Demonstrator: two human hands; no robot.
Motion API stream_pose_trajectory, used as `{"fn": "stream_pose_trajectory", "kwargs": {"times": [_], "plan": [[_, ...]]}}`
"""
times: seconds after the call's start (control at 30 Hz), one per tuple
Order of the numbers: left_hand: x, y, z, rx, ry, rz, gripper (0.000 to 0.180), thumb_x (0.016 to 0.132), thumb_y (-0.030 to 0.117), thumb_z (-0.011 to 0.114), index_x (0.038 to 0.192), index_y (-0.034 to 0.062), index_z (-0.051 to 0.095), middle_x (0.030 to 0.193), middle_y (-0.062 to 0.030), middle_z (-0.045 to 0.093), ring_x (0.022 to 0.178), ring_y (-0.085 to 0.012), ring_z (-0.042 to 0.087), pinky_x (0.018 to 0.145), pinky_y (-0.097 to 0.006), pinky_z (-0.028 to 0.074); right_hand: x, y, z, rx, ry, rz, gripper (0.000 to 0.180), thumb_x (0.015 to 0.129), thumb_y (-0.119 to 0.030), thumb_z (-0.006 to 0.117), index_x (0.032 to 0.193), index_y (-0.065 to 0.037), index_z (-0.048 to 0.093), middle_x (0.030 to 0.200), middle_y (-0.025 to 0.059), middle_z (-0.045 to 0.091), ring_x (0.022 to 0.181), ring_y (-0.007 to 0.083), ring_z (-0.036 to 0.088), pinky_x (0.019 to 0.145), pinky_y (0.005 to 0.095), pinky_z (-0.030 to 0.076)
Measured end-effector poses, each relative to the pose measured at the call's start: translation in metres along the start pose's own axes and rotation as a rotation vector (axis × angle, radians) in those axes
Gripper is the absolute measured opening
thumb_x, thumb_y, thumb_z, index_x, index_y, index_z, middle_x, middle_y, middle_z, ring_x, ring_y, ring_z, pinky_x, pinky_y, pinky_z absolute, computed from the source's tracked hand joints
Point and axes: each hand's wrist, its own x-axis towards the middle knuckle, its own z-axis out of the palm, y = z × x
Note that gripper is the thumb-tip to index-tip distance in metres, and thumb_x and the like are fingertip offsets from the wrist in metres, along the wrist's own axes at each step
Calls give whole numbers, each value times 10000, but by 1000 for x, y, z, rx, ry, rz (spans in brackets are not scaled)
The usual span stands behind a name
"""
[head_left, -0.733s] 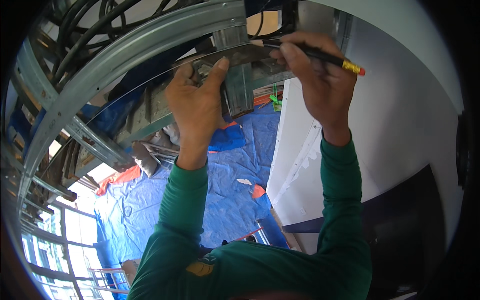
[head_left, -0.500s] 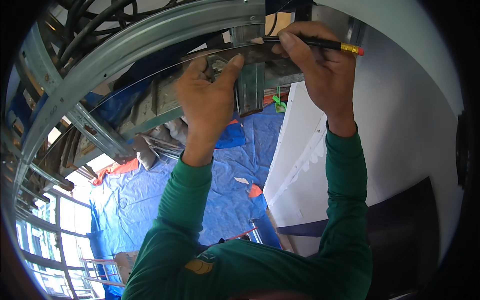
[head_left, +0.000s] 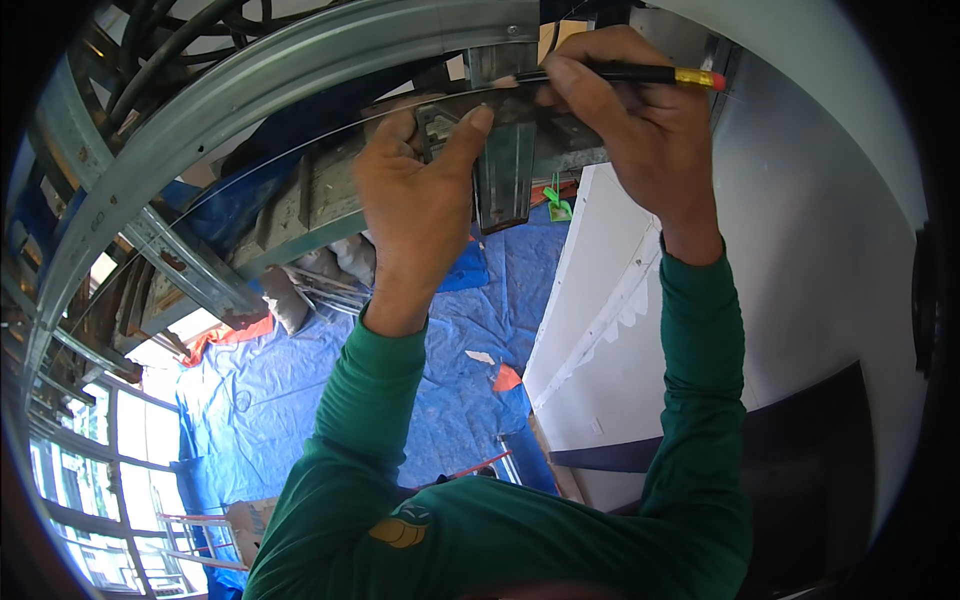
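Observation:
My right hand pinches a black pencil with a gold band and a red eraser. Its sharpened tip points left and meets, or nearly meets, the upright metal stud just below the curved metal track. Beside the stud, my left hand is closed, thumb up, on a small grey angular metal piece; fingers cover much of it, so its kind is unclear. A thin pale line, string or edge, runs from the far left past the left hand toward the pencil tip.
Far below, a blue tarp covers the floor, with a green dustpan on it. White panels stand at right, beside a curved white wall. Black cables hang at upper left; another metal stud slants below the track.
The pencil tip has shifted slightly left along the stud, and its eraser end has risen a little. My left hand keeps its grip in nearly the same place.

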Motion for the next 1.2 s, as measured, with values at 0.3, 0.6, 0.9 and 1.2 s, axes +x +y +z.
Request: {"fn": "stream_pose_trajectory", "kwargs": {"times": [0.3, 0.6, 0.9, 1.2], "plan": [[0, 0, 1, 2, 20, 0, 182, 960, 84, 836, 1070, -28, 744, 863, -21, 751, 760, -50, 627, 681, -225, 476, 1, 1, -1, 24, -3, 47, 200, 1070, -180, 724, 1197, -29, 760, 998, 100, 804, 967, 190, 817, 874, 294, 646], [2, -2, 3, 61, 46, 32, 163, 964, 87, 829, 1053, -24, 749, 846, -12, 742, 747, -40, 607, 666, -225, 463, 3, 0, 5, 33, -39, 0, 211, 1064, -234, 733, 1165, -53, 774, 971, 90, 807, 904, 172, 806, 809, 286, 640], [2, -1, 0, 72, 26, 21, 174, 957, 97, 840, 1045, -22, 748, 849, -18, 745, 762, -43, 616, 681, -234, 477, 2, -5, -6, 44, 31, 19, 159, 1062, -163, 720, 1140, -34, 770, 1004, 100, 797, 950, 184, 805, 845, 266, 630], [2, -2, 0, 86, 39, -23, 192, 959, 108, 842, 1058, -26, 746, 881, -34, 765, 762, -58, 627, 687, -237, 492, 3, -6, 2, 30, -62, 13, 182, 1057, -188, 740, 1148, -32, 760, 967, 63, 786, 907, 145, 786, 838, 265, 622]]}}
